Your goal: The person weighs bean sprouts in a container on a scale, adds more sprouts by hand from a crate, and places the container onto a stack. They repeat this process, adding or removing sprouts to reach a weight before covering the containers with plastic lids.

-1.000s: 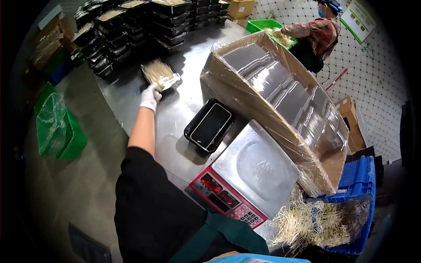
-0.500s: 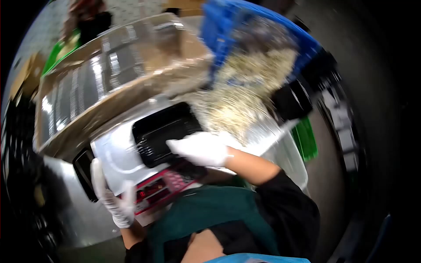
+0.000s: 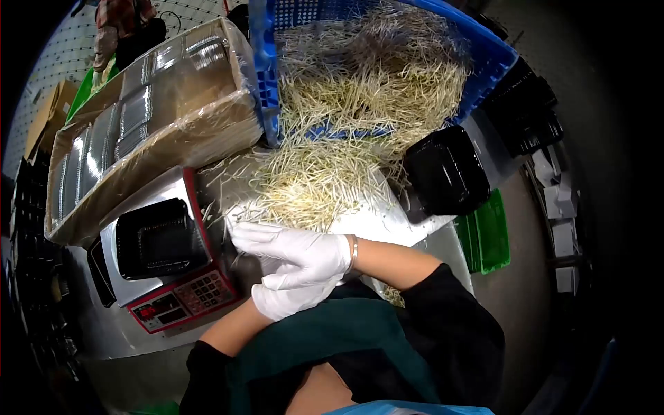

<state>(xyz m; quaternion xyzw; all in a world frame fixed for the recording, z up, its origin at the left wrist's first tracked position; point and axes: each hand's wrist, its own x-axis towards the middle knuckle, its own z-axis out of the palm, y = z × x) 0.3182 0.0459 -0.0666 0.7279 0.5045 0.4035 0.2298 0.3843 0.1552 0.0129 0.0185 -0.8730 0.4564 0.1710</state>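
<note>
In white gloves, my hands meet in front of my apron, at the near edge of the sprout pile. My right hand [image 3: 301, 252] lies over the left one, its fingers stretched out to the left and no object showing in them. Underneath, my left hand [image 3: 287, 301] touches it; its fingers are mostly hidden. Loose bean sprouts [image 3: 308, 190] are heaped on the metal table just beyond. To the left, a black plastic tray [image 3: 162, 238] sits on a red and silver scale [image 3: 183, 304] with a lit red display.
A blue crate [image 3: 266, 90] of sprouts tilts toward the pile. Behind the scale stands a plastic-lined cardboard box [image 3: 173, 131] of clear containers. More black trays [image 3: 448, 169] are at right, above a green bin [image 3: 492, 232]. Another person [image 3: 128, 28] stands far left.
My hands were apart, the left beside the scale and the right at the black tray; now they are together before the sprouts. The view has swung right, and the tray stays on the scale.
</note>
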